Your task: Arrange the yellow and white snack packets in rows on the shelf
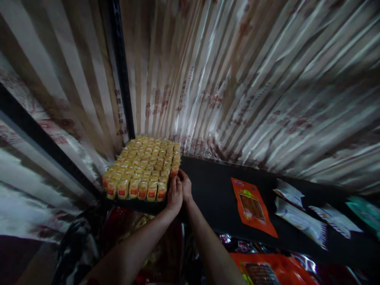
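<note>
Striped, creased sheeting (208, 79) with red print filled the background. In front of it ran a black shelf (208, 180); a dark upright post (122, 67) rose behind its left end. The block of small yellow clear-wrapped packets (142, 164), set in close rows, stood on that left end, red labels along its front. Below shelf level, at lower right: a large orange pouch (285, 269), partly cut off. On the shelf, well right of the block: an orange windowed pouch (252, 208), lying flat, then white packets (301, 221) and a blurred green packet (363, 211). Left hand (175, 194) and right hand (186, 186) were together at the block's front right corner, fingertips at an end packet (175, 169); whether either gripped it could not be told.
</note>
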Available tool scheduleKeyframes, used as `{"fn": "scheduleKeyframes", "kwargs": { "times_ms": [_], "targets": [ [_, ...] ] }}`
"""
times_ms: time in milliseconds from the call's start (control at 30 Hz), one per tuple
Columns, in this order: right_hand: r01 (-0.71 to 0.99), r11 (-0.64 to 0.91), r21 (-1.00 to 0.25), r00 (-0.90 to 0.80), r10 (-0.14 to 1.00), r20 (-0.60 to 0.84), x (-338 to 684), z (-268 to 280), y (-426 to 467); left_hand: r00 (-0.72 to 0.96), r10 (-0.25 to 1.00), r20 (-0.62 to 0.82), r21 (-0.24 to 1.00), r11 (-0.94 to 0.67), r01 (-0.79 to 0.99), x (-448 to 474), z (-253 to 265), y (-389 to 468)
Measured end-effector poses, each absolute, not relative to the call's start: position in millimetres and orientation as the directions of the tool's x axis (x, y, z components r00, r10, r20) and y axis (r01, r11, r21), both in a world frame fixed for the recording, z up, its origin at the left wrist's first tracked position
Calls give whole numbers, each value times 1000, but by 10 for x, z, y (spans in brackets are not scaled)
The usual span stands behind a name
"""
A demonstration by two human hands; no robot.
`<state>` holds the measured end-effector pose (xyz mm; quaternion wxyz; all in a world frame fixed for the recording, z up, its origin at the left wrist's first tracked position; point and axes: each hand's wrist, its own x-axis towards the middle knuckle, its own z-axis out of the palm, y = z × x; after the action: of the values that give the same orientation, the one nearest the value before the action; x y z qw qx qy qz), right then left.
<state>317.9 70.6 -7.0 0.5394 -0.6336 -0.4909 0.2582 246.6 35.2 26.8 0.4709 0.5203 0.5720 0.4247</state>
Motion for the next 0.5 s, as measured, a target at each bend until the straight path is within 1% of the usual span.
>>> {"fn": "scheduleKeyframes", "kwargs": {
  "times_ms": [100,300,400,500],
  "targets": [
    [349,43,-936,411,891,194,3188,-76,676,7,995,-100,974,97,205,2443,292,315],
    [349,-88,-933,463,882,90,3123,-25,462,-1,998,-57,974,56,219,2358,315,91],
    [351,-74,-933,459,883,102,2975,29,210,-18,1000,0,972,5,235,2248,294,-137],
    [348,-46,-936,462,878,129,2765,79,-152,32,997,72,968,-78,240,2027,275,-468]
  ]
}}
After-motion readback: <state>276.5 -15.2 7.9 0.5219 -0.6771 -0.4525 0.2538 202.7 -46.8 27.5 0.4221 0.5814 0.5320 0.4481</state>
